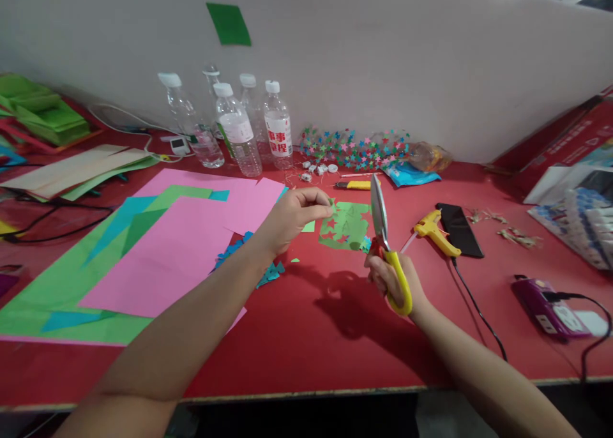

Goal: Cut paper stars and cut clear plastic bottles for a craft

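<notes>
My left hand (299,214) is closed in a pinch at the upper left corner of a piece of green paper (353,224). Star-shaped holes in this paper let the red tabletop show through, and drawn lines mark part of it. In my right hand (390,275) is a pair of scissors (380,211) with yellow and red handles. Its blades point up and away, close to the paper's right edge, and look closed together. Blue paper scraps (272,273) lie beside my left forearm, partly hidden by it.
Pink paper sheets (165,256) cover the left side. Plastic bottles (237,135) stand by the wall, near a bottle covered in stars (354,151). A yellow cutter (357,185) lies behind the paper. A glue gun (435,230), phone (460,229) and purple power strip (548,307) are at right.
</notes>
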A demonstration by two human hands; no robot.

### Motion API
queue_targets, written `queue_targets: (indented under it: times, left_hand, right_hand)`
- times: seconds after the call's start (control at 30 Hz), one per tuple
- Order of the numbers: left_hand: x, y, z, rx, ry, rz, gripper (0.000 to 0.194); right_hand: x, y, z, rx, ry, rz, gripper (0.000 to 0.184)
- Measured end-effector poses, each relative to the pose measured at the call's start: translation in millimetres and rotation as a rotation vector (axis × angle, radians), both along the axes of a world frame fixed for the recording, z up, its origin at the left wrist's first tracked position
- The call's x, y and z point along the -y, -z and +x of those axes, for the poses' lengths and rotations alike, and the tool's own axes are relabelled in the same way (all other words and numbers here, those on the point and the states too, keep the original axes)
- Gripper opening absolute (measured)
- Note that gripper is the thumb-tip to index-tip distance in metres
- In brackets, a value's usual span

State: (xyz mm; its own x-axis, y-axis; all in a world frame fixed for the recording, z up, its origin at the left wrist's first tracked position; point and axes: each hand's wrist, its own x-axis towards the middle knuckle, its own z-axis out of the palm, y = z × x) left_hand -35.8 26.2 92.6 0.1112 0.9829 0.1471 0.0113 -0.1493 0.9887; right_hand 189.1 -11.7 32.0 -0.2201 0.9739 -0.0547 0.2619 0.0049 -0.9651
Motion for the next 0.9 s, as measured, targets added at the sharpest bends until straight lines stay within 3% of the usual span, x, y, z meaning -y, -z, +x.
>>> queue_targets:
  times: [0.13, 0.23, 0.4, 0.6, 0.73, 0.9]
  left_hand:
    - [1, 16.4, 21, 0.216, 0.022, -0.212, 0.015]
    - [-2, 26.2, 26, 0.186, 0.024, -0.22, 0.018]
    - [-16, 47.5, 17, -0.322, -0.001, 0.083, 0.013]
    - [-27, 70.6, 41, -0.868, 0.233, 0.18, 0.013]
    - [-37, 77.7, 61, -1.02, 0.274, 0.222, 0.012]
    - [-42, 82.3, 69, -1.077, 0.233, 0.242, 0.017]
  right_hand:
    - [-13, 4.4, 3, -0.075, 0.056, 0.007, 0.048]
    - [-20, 8.9, 6, -0.167, 0.066, 0.002, 0.048]
    - [-35, 14.2, 11, -0.399, 0.252, 0.107, 0.042]
    - [-58, 21.0, 18, -0.457, 0.366, 0.107, 0.045]
    - [-60, 27.0, 19, -0.45, 0.363, 0.091, 0.045]
    - [-56, 31.0, 17, -0.429, 0.335, 0.069, 0.043]
